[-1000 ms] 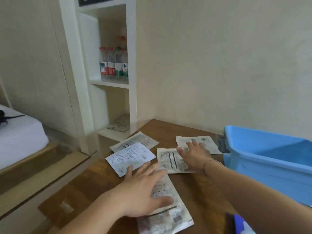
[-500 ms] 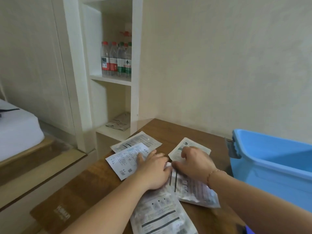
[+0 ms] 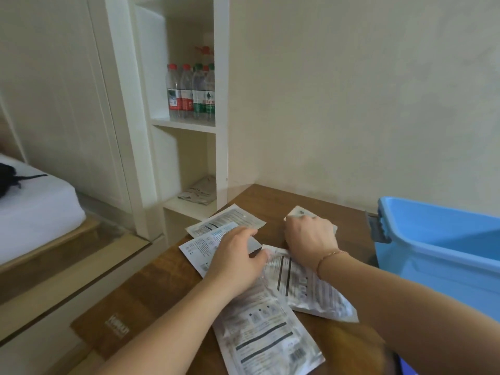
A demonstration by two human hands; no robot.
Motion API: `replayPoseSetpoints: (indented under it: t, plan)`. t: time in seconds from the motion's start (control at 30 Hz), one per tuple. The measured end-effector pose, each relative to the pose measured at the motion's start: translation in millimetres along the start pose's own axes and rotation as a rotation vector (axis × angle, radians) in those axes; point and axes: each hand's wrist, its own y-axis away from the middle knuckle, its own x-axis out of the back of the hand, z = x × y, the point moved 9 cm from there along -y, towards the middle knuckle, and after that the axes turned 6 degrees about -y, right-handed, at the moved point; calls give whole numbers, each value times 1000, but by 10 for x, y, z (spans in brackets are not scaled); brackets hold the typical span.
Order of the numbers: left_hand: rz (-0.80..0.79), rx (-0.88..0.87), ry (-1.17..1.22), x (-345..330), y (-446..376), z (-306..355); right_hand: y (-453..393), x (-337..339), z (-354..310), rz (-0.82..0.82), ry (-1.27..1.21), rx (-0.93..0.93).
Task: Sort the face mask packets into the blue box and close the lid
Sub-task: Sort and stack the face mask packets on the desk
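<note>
The box [image 3: 443,247] lies at 3 o'clock of the hands, nearer the right hand [image 3: 311,239], which grips a packet [image 3: 297,212]; the left hand [image 3: 235,263] presses flat on others.

Soft even indoor light, faint shadows, wide-angle edge bending, slight blur

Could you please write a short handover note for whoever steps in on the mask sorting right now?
Left hand: lies flat on the overlapping packets at the table's middle, gripping nothing.
Right hand: fingers curled on the far packet, gathering it.
Two more packets lie spread at the far left.
Blue box: at the right, open; no packets seen inside, lid not in view.
Done: nothing boxed yet.
Left: gather all packets, box them, close the lid.
</note>
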Motion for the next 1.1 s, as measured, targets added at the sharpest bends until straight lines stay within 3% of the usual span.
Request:
replayPoseSetpoints:
  t: [0.17,0.27,0.37,0.43,0.47,0.6,0.77,0.93,1.1]
  plan:
    - [48,283,599,-19,16,-53,139,756,-21,390,-301,52]
    - [38,473,975,-220,28,-29,375,1052,8,545,-656,75]
    - [-61,659,1334,-460,75,-11,599,1082,64,556,-876,54]
    - [-68,681,1650,-569,36,-26,686,989,129,489,-944,17]
    - [-48,679,1699,-585,47,-63,720,918,173,440,-981,-14]
    - [25,660,1649,-537,124,-172,859,705,318,223,-1162,-119]
    - [-15,611,1476,-382,183,-48,1053,664,430,26,-1223,-219]
    - [-168,522,1171,-167,241,65,1429,610,697,-156,-1422,-401]
    - [-330,309,823,-27,353,525,2116,677,971,-360,-1594,-481]
